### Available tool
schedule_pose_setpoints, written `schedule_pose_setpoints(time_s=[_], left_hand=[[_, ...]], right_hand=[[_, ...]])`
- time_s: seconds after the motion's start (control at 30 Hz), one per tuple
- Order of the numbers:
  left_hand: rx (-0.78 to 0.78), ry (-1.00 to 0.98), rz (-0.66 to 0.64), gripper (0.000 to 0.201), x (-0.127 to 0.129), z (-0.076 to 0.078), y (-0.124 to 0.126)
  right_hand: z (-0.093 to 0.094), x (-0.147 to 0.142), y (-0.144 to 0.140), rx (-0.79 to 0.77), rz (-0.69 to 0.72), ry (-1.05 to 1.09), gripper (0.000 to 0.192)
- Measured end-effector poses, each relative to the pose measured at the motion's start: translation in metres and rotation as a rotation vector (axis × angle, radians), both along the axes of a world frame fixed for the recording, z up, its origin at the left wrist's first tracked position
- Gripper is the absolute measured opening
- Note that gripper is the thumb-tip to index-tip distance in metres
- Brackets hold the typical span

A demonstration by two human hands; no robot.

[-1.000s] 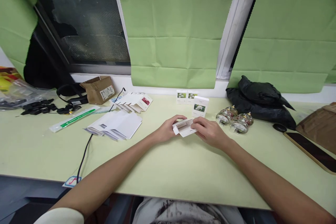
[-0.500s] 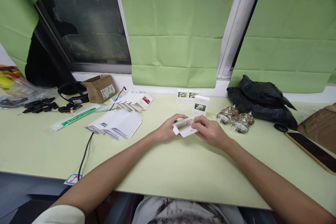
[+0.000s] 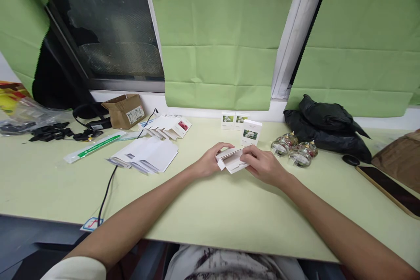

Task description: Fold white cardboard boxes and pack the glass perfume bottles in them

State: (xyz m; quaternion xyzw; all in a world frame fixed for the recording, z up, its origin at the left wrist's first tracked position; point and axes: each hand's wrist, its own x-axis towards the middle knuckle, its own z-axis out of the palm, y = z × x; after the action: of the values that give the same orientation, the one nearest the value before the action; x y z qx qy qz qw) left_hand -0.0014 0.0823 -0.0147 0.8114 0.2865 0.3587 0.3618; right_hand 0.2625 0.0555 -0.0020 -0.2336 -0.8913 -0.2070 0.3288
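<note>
Holding the carton between both hands above the desk, your left grip pinches its left end, right grip its right; long axis runs left-right.

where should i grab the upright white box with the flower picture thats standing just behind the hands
Take the upright white cardboard box with the flower picture by its two narrow side faces, coming down from above. It stands tall and thin, so a side pinch probably keeps it from tipping. The right hand is closest; the round glass jars crowd its right side, so keep fingers tight.
</note>
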Motion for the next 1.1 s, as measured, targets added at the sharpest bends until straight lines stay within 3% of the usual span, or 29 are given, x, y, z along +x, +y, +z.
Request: schedule_pose_setpoints(time_s=[0.2,0.47,1.1], left_hand=[[0.013,-0.035,-0.002,0.063,0.000,-0.005,0.004],[0.033,-0.043,0.009,0.060,0.002,0.000,0.000],[0.027,-0.060,0.012,0.058,0.003,0.004,-0.003]], right_hand=[[-0.003,0.000,0.001,0.018,-0.015,-0.016,0.009],[-0.007,0.005,0.005,0.070,-0.032,0.055,0.013],[-0.013,0.003,0.007,-0.009,0.128,0.137,0.015]])
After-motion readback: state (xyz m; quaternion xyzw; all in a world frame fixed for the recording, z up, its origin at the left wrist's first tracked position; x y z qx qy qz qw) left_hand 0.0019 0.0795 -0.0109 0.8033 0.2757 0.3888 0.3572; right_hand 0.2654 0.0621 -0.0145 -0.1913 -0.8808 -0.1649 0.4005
